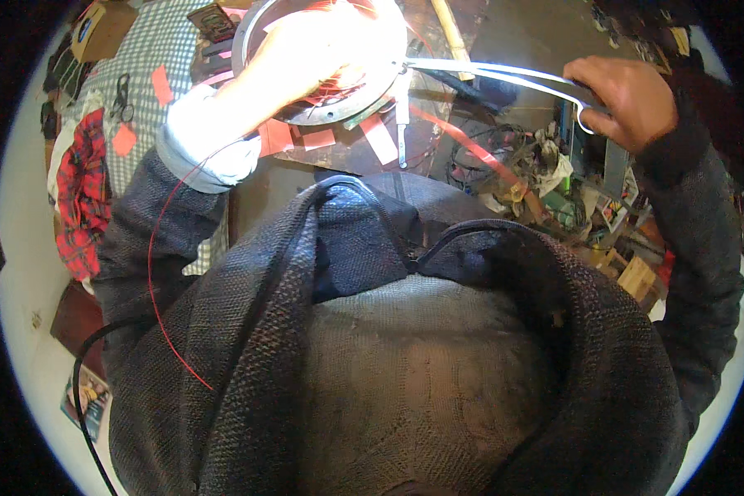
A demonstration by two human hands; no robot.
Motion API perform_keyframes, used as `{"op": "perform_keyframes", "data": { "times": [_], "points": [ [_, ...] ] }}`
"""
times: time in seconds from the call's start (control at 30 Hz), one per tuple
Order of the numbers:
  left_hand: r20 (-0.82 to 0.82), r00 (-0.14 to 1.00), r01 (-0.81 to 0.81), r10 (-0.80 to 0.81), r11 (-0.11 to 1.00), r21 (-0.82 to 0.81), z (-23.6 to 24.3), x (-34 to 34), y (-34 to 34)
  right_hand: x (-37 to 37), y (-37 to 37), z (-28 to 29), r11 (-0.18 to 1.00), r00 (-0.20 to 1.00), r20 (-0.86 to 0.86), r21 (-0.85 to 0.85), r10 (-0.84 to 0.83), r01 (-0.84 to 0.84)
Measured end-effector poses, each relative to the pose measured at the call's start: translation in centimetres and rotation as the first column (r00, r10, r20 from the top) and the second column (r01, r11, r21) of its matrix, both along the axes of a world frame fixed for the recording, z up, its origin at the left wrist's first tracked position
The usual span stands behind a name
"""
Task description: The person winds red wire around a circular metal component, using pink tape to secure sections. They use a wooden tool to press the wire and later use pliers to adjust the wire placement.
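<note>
Left hand [322, 50] presses down on the round metal frame [364, 99], far left on the tabletop [339, 157]; grip washed out by glare, can't tell. Right hand [628, 99] clenched on long metal shears [504, 78], blades reaching the frame's right edge. Best to keep the frame pinned and blades level.

Strong light is washing out the upper centre of the dark reddish worktop [339, 157]. A green-white checked cloth [153, 50] is covering its left part, w/ a red plaid cloth [81, 186] lying beside. Pale floor [21, 248] is showing at left; cluttered wires and scraps [546, 165] are piling up at right.
</note>
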State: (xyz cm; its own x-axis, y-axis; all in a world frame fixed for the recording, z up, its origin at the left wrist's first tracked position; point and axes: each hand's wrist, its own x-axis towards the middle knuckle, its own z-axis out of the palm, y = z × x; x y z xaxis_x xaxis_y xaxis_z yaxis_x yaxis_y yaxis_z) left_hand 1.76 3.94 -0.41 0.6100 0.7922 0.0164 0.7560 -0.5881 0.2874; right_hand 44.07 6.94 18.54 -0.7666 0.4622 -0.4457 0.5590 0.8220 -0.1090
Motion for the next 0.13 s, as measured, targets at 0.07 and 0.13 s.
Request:
{"op": "perform_keyframes", "data": {
  "times": [0.07,0.13],
  "points": [
    [0.09,0.964,-0.219,0.25,0.939,-0.266,0.7,0.5,-1.1,-0.2,2.2,-1.2,0.986,0.985,-0.105,0.101,0.14,-0.129],
    [0.125,0.853,-0.378,0.507,0.765,-0.521,2.9,1.8,-3.2,-1.0,5.3,-2.0,0.972,0.98,0.01,0.128,0.2,-0.2]
  ]
}}
